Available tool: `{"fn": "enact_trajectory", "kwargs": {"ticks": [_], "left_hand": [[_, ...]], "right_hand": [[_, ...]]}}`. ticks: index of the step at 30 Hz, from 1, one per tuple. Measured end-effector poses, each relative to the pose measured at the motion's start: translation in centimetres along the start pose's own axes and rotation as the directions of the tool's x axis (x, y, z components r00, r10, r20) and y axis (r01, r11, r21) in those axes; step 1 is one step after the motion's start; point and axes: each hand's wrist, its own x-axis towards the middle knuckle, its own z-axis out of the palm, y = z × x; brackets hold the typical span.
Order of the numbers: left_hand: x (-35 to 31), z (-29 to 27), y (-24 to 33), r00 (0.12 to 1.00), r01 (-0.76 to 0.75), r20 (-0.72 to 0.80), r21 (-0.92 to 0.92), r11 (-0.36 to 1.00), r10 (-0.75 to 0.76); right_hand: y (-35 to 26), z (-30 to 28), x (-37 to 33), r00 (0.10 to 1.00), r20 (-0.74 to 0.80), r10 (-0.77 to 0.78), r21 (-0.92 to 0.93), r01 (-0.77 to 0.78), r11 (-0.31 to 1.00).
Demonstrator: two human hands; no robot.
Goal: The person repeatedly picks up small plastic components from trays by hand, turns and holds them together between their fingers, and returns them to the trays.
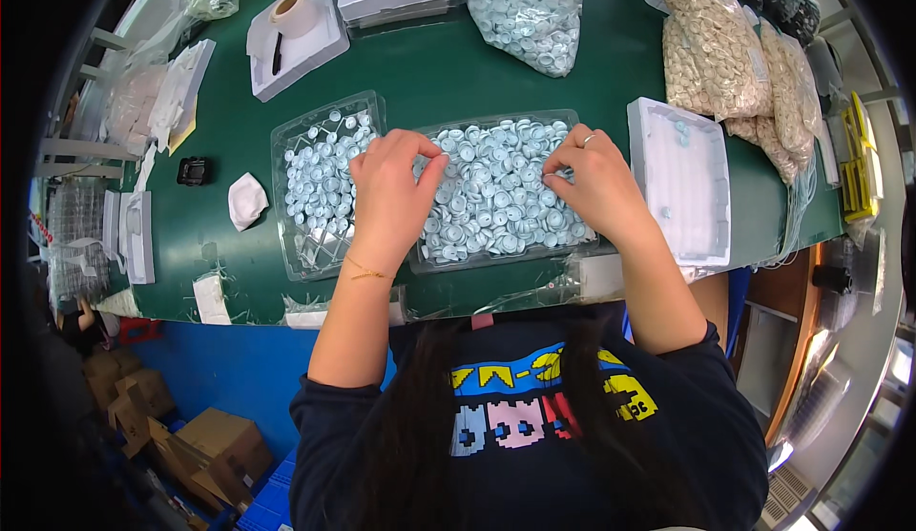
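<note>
Two clear plastic trays lie side by side before me, both holding many small pale blue round pieces, like caps or buttons. My left hand (393, 183) is over the gap between the left tray (294, 262) and the right tray (496, 114). Its thumb and forefinger are brought together at the edge of the heaped blue pieces (491, 187). Above the right side of that heap, my right hand (601, 183), with a ring on one finger, has its thumb and fingertips bent inward in a pinch. Whatever either pinch holds is too small to make out.
Right of the trays is a white tray (682, 197) with a few blue pieces. Behind stand a bag of blue pieces (530, 11), bags of beige pieces (716, 59) and a white tray (320, 54) with a tape roll (296, 14). A white crumpled cup-shaped item (247, 202) lies left.
</note>
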Motion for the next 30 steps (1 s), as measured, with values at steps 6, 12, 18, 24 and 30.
{"fn": "enact_trajectory", "kwargs": {"ticks": [6, 12, 18, 24, 30], "left_hand": [[-3.0, -1.5, 3.4, 0.974, 0.219, 0.155, -0.834, 0.507, -0.166], [-5.0, -3.2, 5.2, 0.977, 0.214, 0.209, -0.937, 0.275, -0.049], [-5.6, -3.9, 6.4, 0.999, -0.005, 0.011, -0.907, 0.421, 0.036], [-5.9, -4.0, 6.5, 0.996, -0.085, -0.081, -0.833, 0.547, 0.031], [-6.0, -4.0, 6.4, 1.0, -0.02, -0.016, -0.91, 0.415, 0.013]], "right_hand": [[-2.6, -1.9, 0.3, 0.991, 0.024, 0.129, 0.523, -0.123, 0.843], [-6.4, -3.1, -1.1, 0.999, -0.043, -0.025, 0.91, 0.05, 0.413], [-8.0, -2.7, -2.3, 0.994, 0.104, -0.043, 0.993, -0.102, 0.057], [-9.1, -2.1, -2.7, 0.998, 0.003, -0.055, 0.998, 0.001, 0.071], [-9.5, -2.3, -2.8, 0.998, -0.053, -0.034, 0.974, 0.059, 0.219]]}}
